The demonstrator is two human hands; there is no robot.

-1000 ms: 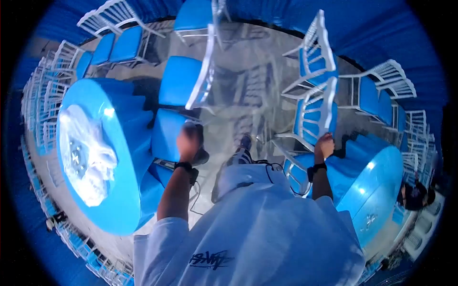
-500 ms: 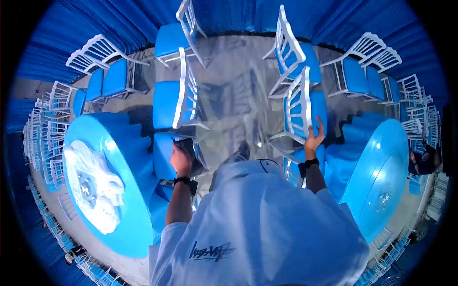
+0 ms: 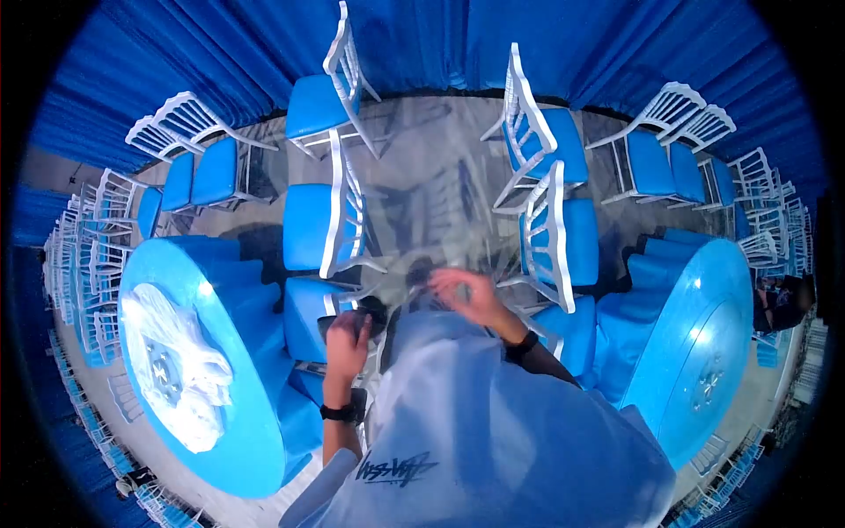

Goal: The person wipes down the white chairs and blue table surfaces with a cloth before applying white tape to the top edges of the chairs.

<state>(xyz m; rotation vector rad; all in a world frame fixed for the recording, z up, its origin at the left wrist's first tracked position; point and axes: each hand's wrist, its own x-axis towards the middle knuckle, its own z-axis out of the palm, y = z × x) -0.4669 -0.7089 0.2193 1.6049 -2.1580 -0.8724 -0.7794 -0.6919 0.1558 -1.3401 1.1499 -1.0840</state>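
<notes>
My left hand (image 3: 348, 345), a dark watch on its wrist, is closed around a dark, soft-looking item (image 3: 371, 310); its exact kind I cannot tell. Just left of that hand is a white-framed chair with a blue seat (image 3: 304, 304). My right hand (image 3: 471, 297) is in front of my body over the aisle, somewhat blurred, its fingers apart and nothing seen in them. To its right stands another white chair (image 3: 547, 233) with a blue seat.
A round blue-covered table (image 3: 242, 440) on the left bears crumpled clear plastic (image 3: 167, 352). Another blue round table (image 3: 651, 387) stands right. Rows of white chairs line both sides, and a blue curtain (image 3: 422, 44) hangs ahead. Another person (image 3: 783, 304) is at the far right.
My right hand has left the side of the right-hand chair and swung inward across my front. My left hand, still holding the dark item, is slightly lower and further right; the view has tilted up.
</notes>
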